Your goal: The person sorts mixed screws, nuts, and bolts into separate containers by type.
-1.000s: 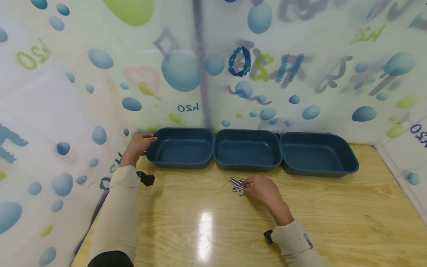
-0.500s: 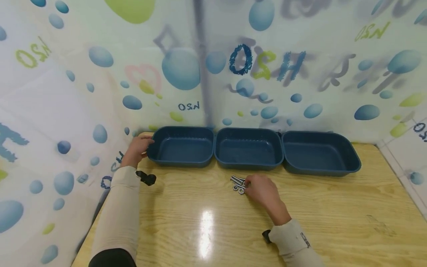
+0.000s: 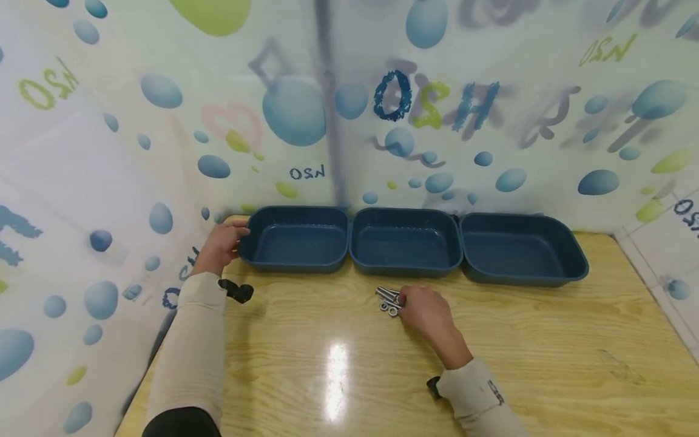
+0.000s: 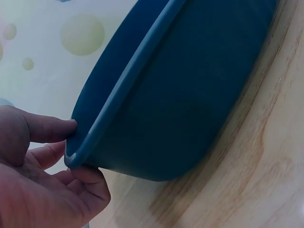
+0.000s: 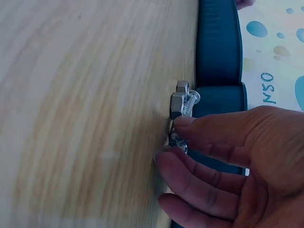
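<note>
Bolts (image 3: 386,294) near nuts (image 3: 392,312), middle tray (image 3: 405,266)

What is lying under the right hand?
In the head view, metal bolts and nuts show on the wooden table just left of the right hand, some bolt ends reaching under it. Anything else beneath is covered.

We see dark blue trays (image 3: 406,243), silvery bolts (image 3: 386,294) and nuts (image 3: 392,312), a yellowish wood-grained worktop (image 3: 284,340), beige sleeves (image 3: 191,346), a pale backdrop (image 3: 357,158) spotted blue and green.
</note>
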Motion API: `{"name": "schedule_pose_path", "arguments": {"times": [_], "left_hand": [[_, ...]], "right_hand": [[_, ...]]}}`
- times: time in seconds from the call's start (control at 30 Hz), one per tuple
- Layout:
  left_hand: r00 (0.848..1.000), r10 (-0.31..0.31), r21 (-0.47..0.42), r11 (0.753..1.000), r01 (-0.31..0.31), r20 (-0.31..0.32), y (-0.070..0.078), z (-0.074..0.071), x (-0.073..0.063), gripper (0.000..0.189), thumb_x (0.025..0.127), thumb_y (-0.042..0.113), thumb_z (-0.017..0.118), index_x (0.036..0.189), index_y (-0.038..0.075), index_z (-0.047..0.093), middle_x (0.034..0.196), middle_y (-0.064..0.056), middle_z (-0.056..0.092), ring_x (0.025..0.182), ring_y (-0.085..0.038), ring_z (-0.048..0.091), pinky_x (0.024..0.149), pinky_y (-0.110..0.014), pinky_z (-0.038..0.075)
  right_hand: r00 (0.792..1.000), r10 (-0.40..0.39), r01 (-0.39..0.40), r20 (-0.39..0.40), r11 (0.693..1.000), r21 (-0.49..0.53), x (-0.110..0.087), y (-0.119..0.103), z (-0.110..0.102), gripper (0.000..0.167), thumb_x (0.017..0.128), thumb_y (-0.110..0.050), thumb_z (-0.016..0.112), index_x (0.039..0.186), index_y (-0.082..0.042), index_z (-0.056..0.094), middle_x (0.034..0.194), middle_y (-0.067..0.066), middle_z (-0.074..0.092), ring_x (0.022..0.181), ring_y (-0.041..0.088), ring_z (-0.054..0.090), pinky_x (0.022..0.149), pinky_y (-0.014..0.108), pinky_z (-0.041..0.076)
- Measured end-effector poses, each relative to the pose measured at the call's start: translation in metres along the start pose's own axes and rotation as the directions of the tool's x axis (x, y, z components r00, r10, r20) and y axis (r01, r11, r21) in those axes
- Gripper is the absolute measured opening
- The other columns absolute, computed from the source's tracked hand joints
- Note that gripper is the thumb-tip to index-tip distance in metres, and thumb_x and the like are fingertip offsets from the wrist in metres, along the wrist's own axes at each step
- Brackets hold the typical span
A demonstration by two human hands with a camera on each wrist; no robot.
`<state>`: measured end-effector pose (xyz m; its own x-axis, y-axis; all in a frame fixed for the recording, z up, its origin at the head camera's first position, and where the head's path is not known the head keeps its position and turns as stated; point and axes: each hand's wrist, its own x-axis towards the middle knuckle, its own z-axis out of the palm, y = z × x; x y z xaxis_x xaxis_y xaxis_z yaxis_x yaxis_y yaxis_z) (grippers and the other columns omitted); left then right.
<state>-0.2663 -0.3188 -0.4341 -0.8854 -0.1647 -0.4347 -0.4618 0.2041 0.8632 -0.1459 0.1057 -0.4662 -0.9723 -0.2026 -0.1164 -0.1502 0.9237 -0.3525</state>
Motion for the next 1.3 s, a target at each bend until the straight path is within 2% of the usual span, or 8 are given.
{"name": "schedule_pose_path", "arguments": {"times": [0.3, 0.5, 0.6, 0.8, 0.9, 1.03, 1.13, 1.3], "left_hand": [[1.000, -0.008, 0.002, 1.000, 0.008, -0.012, 0.000, 0.002, -0.002, 0.049, 0.103, 0.017, 0.044, 0.150, 0.008, 0.036, 0.146, -0.010, 0.034, 0.111, -0.022, 0.041, 0.092, -0.035, 0.042], [1.000, 0.010, -0.007, 1.000, -0.010, -0.009, -0.001, 0.001, 0.000, 0.049, 0.102, 0.016, 0.045, 0.150, 0.007, 0.036, 0.130, -0.004, 0.043, 0.104, -0.019, 0.044, 0.089, -0.034, 0.042], [1.000, -0.001, -0.017, 1.000, 0.001, -0.014, 0.000, 0.002, 0.001, 0.049, 0.102, 0.015, 0.044, 0.150, 0.008, 0.037, 0.131, -0.005, 0.043, 0.108, -0.020, 0.044, 0.093, -0.035, 0.043], [0.999, -0.033, -0.026, 0.999, 0.033, -0.026, 0.000, 0.003, 0.002, 0.047, 0.104, 0.016, 0.041, 0.150, 0.009, 0.036, 0.150, -0.012, 0.033, 0.123, -0.026, 0.039, 0.104, -0.041, 0.039], [0.999, -0.037, -0.027, 0.999, 0.036, -0.031, -0.001, 0.003, 0.002, 0.047, 0.104, 0.015, 0.042, 0.150, 0.009, 0.037, 0.150, -0.012, 0.032, 0.122, -0.026, 0.039, 0.102, -0.040, 0.039], [0.999, -0.038, -0.035, 0.999, 0.037, -0.038, -0.001, 0.003, 0.002, 0.046, 0.103, 0.016, 0.043, 0.149, 0.010, 0.039, 0.146, -0.010, 0.035, 0.119, -0.024, 0.040, 0.098, -0.037, 0.040], [0.999, -0.038, -0.039, 0.999, 0.037, -0.035, -0.001, 0.003, 0.001, 0.046, 0.103, 0.016, 0.043, 0.149, 0.010, 0.039, 0.144, -0.009, 0.037, 0.119, -0.025, 0.040, 0.098, -0.037, 0.040], [0.999, -0.039, -0.040, 0.998, 0.038, -0.028, 0.000, 0.003, 0.001, 0.047, 0.103, 0.016, 0.043, 0.149, 0.010, 0.038, 0.144, -0.009, 0.036, 0.121, -0.025, 0.038, 0.100, -0.038, 0.039]], "right_hand": [[1.000, 0.007, -0.006, 0.030, 0.999, -0.044, 0.000, -0.007, 0.004, 0.020, 0.081, -0.013, 0.069, 0.065, -0.018, 0.058, 0.062, -0.002, 0.051, 0.055, 0.018, 0.047, 0.050, 0.037, 0.038], [0.999, 0.036, -0.036, -0.002, 0.999, -0.021, 0.000, -0.007, 0.003, 0.025, 0.081, -0.008, 0.061, 0.059, -0.017, 0.051, 0.060, -0.001, 0.048, 0.054, 0.019, 0.047, 0.048, 0.037, 0.037], [0.999, 0.043, -0.043, -0.010, 0.999, 0.022, 0.001, -0.006, 0.001, 0.028, 0.079, -0.006, 0.057, 0.057, -0.018, 0.047, 0.058, -0.003, 0.041, 0.054, 0.017, 0.040, 0.047, 0.034, 0.031], [0.996, 0.083, -0.086, 0.025, 0.981, 0.174, 0.002, -0.001, -0.005, 0.016, 0.088, -0.009, 0.055, 0.076, -0.010, 0.065, 0.067, -0.002, 0.060, 0.058, 0.015, 0.053, 0.054, 0.031, 0.041], [0.985, 0.123, -0.161, 0.118, 0.903, 0.398, 0.003, -0.001, -0.007, 0.015, 0.093, -0.009, 0.051, 0.092, -0.002, 0.065, 0.072, 0.002, 0.068, 0.062, 0.014, 0.063, 0.058, 0.030, 0.049], [0.961, 0.147, -0.270, 0.236, 0.691, 0.670, 0.006, -0.001, -0.009, 0.021, 0.098, -0.009, 0.047, 0.109, 0.006, 0.058, 0.079, 0.011, 0.072, 0.068, 0.019, 0.071, 0.062, 0.030, 0.056], [0.953, 0.125, -0.296, 0.276, 0.577, 0.761, 0.007, 0.000, -0.010, 0.025, 0.100, -0.009, 0.045, 0.116, 0.008, 0.055, 0.086, 0.015, 0.072, 0.073, 0.021, 0.072, 0.065, 0.033, 0.058], [0.950, 0.044, -0.296, 0.308, 0.434, 0.851, 0.007, 0.004, -0.013, 0.032, 0.104, -0.010, 0.041, 0.124, 0.013, 0.050, 0.095, 0.017, 0.071, 0.079, 0.021, 0.072, 0.073, 0.035, 0.058]]}}
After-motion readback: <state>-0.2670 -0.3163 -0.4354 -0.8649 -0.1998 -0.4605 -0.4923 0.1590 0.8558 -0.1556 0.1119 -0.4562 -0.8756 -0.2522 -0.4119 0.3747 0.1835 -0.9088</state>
